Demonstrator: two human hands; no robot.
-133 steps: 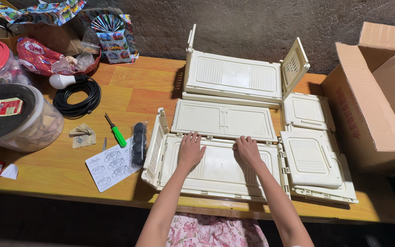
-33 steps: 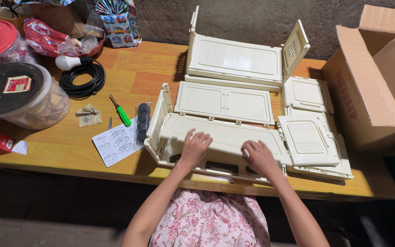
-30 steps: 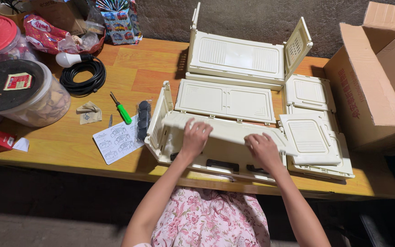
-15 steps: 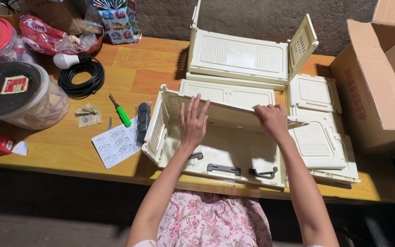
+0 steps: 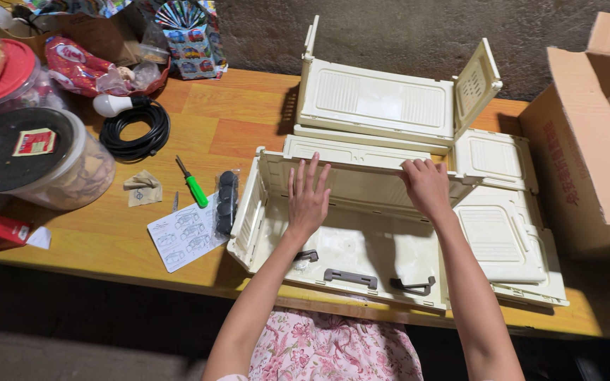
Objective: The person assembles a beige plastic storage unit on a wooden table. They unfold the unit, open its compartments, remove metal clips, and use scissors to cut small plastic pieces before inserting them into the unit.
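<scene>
A cream plastic folding crate (image 5: pixel 351 247) lies opened on the wooden table (image 5: pixel 234 120) in front of me. Its far wall panel (image 5: pixel 361 185) stands raised. My left hand (image 5: pixel 308 200) presses flat against the inside of that panel, fingers spread. My right hand (image 5: pixel 426 186) grips the panel's top edge near its right end. Two dark grey handles (image 5: pixel 351 277) lie loose on the crate's floor. The crate's left side flap (image 5: pixel 247 215) leans outward.
More cream panels lie behind (image 5: pixel 379 102) and to the right (image 5: pixel 499 233). A cardboard box (image 5: pixel 587 141) stands at the right. To the left are a green screwdriver (image 5: pixel 193 187), an instruction sheet (image 5: pixel 183 236), a bag of black wheels (image 5: pixel 226 202), coiled cable (image 5: pixel 135 130) and plastic jars (image 5: pixel 33 166).
The panel that lay folded flat has been swung up to standing. Both hands moved away from me with it, from the near edge to the raised wall. The crate's floor is now uncovered.
</scene>
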